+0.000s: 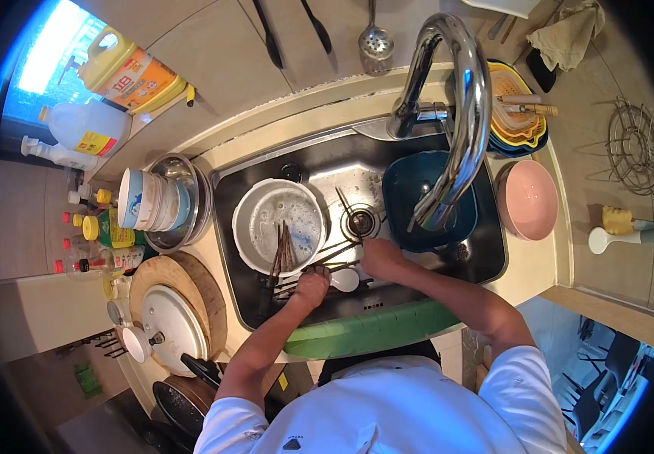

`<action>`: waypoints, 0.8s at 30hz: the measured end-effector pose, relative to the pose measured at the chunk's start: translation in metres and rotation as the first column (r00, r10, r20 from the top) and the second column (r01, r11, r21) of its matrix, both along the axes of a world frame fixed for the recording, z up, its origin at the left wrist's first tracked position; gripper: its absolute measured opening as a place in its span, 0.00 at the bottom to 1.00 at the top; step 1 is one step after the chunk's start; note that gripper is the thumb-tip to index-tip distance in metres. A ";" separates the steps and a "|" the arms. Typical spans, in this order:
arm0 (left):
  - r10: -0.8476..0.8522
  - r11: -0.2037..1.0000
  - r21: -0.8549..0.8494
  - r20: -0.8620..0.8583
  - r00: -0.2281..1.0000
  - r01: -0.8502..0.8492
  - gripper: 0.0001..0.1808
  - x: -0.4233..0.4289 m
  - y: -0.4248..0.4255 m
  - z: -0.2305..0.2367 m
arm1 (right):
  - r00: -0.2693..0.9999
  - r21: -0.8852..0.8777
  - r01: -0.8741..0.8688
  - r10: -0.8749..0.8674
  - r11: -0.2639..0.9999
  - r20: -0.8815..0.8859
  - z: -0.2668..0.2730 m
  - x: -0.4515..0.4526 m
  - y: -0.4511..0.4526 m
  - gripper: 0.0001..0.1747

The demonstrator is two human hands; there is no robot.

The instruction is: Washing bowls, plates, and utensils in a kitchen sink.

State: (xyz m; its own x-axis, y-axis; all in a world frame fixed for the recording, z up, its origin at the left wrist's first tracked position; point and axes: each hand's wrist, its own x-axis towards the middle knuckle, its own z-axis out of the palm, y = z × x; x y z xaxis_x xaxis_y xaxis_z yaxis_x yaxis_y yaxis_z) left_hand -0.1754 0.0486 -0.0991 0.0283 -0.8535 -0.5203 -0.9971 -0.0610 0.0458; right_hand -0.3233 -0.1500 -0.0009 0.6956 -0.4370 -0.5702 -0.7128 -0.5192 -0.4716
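Both my hands are low in a stainless steel sink [486, 258]. My left hand [312, 285] closes on dark chopsticks [341, 249] beside a white spoon [345, 280]. To its right, my right hand [382, 259] is closed at the other end of the chopsticks, just below the drain [360, 221]. A metal pot [242, 249] with wet, foamy residue stands at the left of the sink, and more chopsticks [286, 247] lean over its rim. A dark blue basin [395, 227] sits on the right, under the chrome faucet [472, 113].
Stacked bowls [154, 200] in metal basins and a pot lid [171, 323] against round wooden boards [213, 301] stand left. A pink bowl [528, 200] and nested colanders [511, 79] are right. A green strip [372, 329] lines the front edge.
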 end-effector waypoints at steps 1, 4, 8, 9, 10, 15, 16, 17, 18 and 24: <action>-0.004 1.000 0.001 0.003 1.000 0.004 0.14 0.002 -0.003 -0.002 | 0.992 -0.006 0.070 -0.069 0.998 0.101 0.017 0.002 -0.002 0.13; -0.078 0.996 -0.033 0.085 0.993 0.081 0.12 0.007 -0.002 -0.008 | 0.925 0.100 0.118 -0.146 0.988 0.352 0.059 0.007 -0.008 0.12; -0.152 0.988 0.005 0.033 0.988 0.152 0.11 0.008 -0.006 -0.005 | 0.799 0.174 -0.116 -0.012 0.978 0.601 0.058 0.024 -0.011 0.14; -0.156 0.988 0.008 0.036 0.987 0.155 0.11 0.011 -0.004 -0.002 | 0.747 0.141 -0.225 0.078 0.964 0.661 0.053 0.034 -0.007 0.15; -0.155 0.982 -0.111 -0.019 0.988 0.152 0.11 0.012 0.002 0.002 | 0.744 0.143 -0.223 0.074 0.964 0.664 0.049 0.046 -0.001 0.15; 0.048 0.997 0.066 -0.282 0.958 -0.030 0.12 0.000 -0.016 0.041 | 0.805 0.231 -0.106 -0.053 0.967 0.590 0.046 0.053 -0.033 0.21; 0.071 0.997 0.060 -0.326 0.943 -0.055 0.11 0.000 -0.017 0.038 | 0.786 0.243 -0.114 -0.062 0.963 0.615 0.044 0.039 -0.046 0.20; 0.072 0.997 0.058 -0.327 0.942 -0.056 0.11 -0.002 -0.019 0.034 | 0.768 0.235 -0.078 -0.092 0.969 0.634 0.027 0.026 -0.052 0.19; 0.066 0.997 0.053 -0.370 0.927 -0.050 0.10 -0.009 -0.031 0.028 | 0.772 0.137 -0.031 -0.063 0.990 0.633 -0.001 0.005 -0.060 0.17; 0.159 0.987 0.092 -0.556 0.816 -0.130 0.15 -0.049 -0.056 -0.011 | 0.878 0.188 0.060 -0.141 0.980 0.457 0.037 -0.076 -0.070 0.16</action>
